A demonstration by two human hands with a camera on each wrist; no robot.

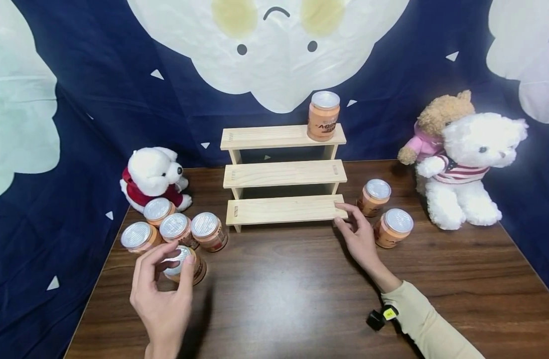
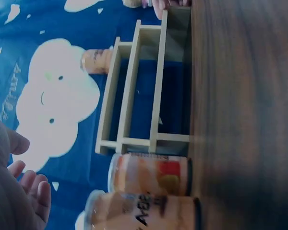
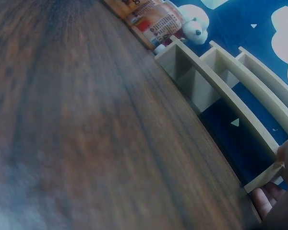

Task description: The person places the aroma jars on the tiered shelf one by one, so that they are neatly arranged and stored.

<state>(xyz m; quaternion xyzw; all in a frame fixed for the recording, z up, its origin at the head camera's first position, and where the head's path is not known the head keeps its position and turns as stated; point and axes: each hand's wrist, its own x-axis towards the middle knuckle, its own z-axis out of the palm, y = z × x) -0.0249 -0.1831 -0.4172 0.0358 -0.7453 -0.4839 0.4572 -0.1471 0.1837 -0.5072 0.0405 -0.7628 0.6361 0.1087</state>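
Field notes. Dark wooden table (image 1: 301, 299), backed by a navy cloth (image 1: 99, 75) printed with white cloud faces. Small white bear in red top (image 1: 153, 177) sits at the table's left rear corner. At the right rear, a large white bear in striped shirt (image 1: 469, 167), with a brown bear in pink (image 1: 436, 124) just behind it, touching. One orange can (image 1: 323, 115) stands upright on the top shelf, right end.

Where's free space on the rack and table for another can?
Free: middle shelf, bottom shelf left of the right hand, top shelf left of its can, table between the hands. Crowded: cans by the left hand.
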